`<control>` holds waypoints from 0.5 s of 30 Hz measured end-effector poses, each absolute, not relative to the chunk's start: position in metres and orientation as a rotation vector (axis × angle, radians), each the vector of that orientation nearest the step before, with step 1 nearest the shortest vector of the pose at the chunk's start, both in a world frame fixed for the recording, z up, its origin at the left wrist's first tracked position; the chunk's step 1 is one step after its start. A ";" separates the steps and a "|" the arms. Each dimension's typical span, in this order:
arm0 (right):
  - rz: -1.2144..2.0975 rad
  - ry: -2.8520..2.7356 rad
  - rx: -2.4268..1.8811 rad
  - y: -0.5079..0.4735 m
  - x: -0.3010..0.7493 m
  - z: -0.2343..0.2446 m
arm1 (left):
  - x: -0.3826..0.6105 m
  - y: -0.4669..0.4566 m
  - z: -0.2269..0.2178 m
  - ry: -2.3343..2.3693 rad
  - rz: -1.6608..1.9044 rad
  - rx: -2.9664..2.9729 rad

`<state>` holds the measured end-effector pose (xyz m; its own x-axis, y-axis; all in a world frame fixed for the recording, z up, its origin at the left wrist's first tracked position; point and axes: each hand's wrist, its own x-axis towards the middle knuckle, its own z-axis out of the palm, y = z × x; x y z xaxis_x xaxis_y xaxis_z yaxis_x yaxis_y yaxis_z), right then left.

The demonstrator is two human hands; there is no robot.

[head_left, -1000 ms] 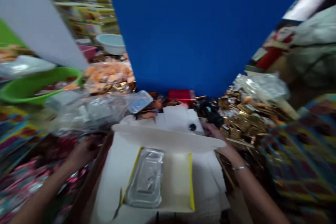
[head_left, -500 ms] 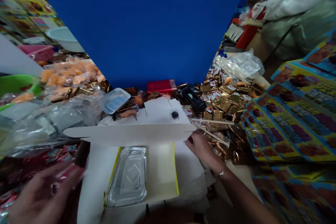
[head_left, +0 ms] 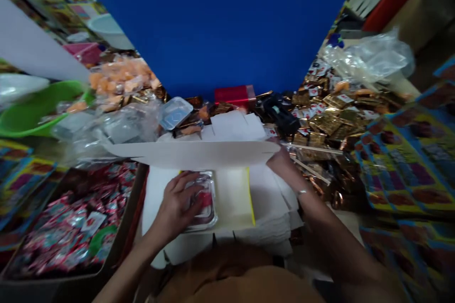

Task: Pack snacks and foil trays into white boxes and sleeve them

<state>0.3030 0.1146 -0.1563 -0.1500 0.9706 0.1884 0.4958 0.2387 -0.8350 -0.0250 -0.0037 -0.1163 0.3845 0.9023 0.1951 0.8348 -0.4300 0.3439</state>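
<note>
My left hand [head_left: 177,202] is over the foil tray [head_left: 212,215], its fingers closed around a small red-wrapped packet [head_left: 205,198]. The shiny tray sits in the left part of an open box [head_left: 234,201] with a pale inside and yellow edges. The right part of that box shows its bare bottom. At the right end of the box's raised white flap [head_left: 199,152] is my right hand [head_left: 284,164]; its fingers are blurred and partly behind the flap. Underneath lies a stack of white flat cartons [head_left: 273,227].
Left stands a carton [head_left: 103,270] of red-wrapped packets, with a green basin [head_left: 31,113] behind. A clear-lidded container [head_left: 176,112], a red box [head_left: 232,96] and a black device [head_left: 282,116] lie beyond the flap. Gold packets [head_left: 327,120] and stacked printed boxes [head_left: 398,161] are right.
My left hand has moved right with the red packet, from beside the box to over the foil tray. My right hand stays at the flap's end. The view has shifted, showing more on the left.
</note>
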 end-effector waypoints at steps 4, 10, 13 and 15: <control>1.238 -1.336 -1.389 0.072 0.348 -0.141 | -0.011 -0.010 -0.113 1.681 0.592 2.296; 1.666 -1.332 -0.973 0.012 0.255 -0.076 | -0.009 -0.018 -0.101 1.562 0.754 2.054; 1.556 -1.554 -0.890 0.018 0.206 -0.069 | -0.013 -0.020 -0.103 1.545 0.853 1.993; 1.270 -1.683 -0.992 0.031 0.222 -0.074 | -0.014 -0.020 -0.104 1.548 0.816 2.019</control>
<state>0.2216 0.0308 -0.0736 -0.3822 0.9145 0.1325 0.1236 0.1927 -0.9735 -0.0139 -0.0198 -0.1037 0.1882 0.9666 0.1741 0.6900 -0.2562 0.6769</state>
